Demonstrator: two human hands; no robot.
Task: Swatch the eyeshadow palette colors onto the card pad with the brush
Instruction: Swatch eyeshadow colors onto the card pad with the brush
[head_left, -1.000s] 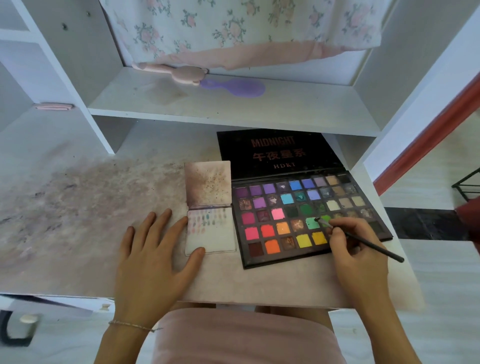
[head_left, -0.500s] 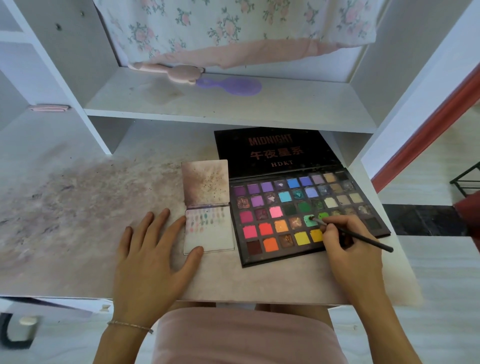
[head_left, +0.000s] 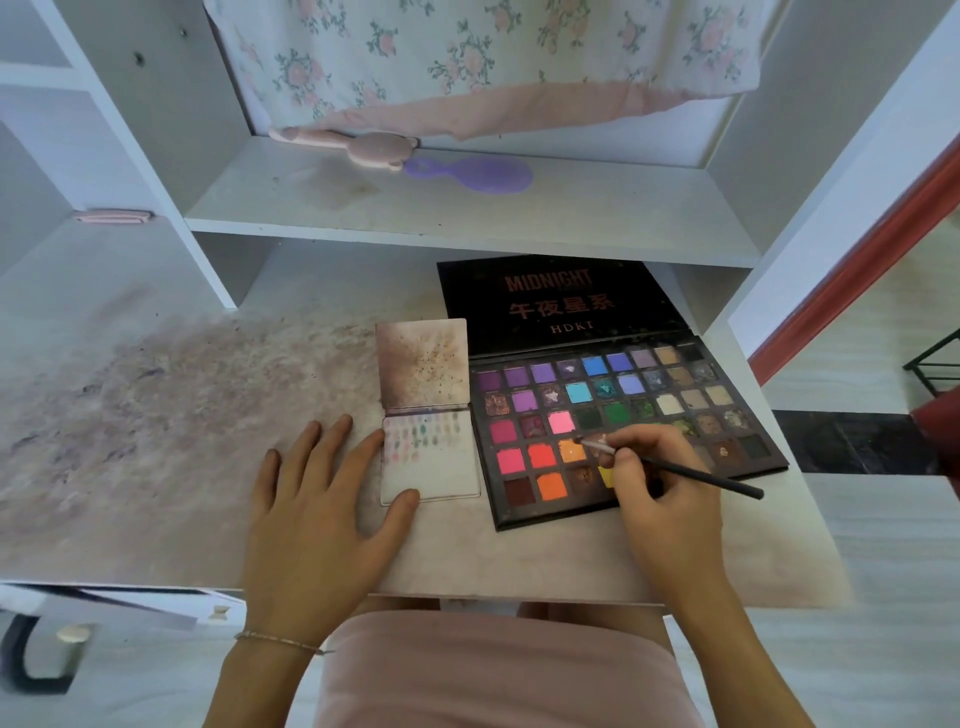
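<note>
An open black eyeshadow palette (head_left: 540, 431) with several coloured pans lies on the desk, its lid folded back. Left of it lies the small card pad (head_left: 441, 467), cover flipped up, with rows of faint swatches on its upper half. My right hand (head_left: 660, 499) pinches a thin black brush (head_left: 696, 475); the brush tip sits over the palette at the orange pan, and the hand covers the pans beneath it. My left hand (head_left: 317, 509) lies flat on the desk, its thumb pressing the pad's lower left corner.
The stained desk (head_left: 156, 405) stretches to the left. A shelf (head_left: 467, 218) above holds a purple hairbrush (head_left: 478, 174) and a pink one (head_left: 358, 145), under a hanging floral cloth (head_left: 467, 57). The desk's right edge drops to the floor.
My right hand has moved left across the palette, taking the brush tip from the green pan to the orange pan. My left hand has stayed on the pad.
</note>
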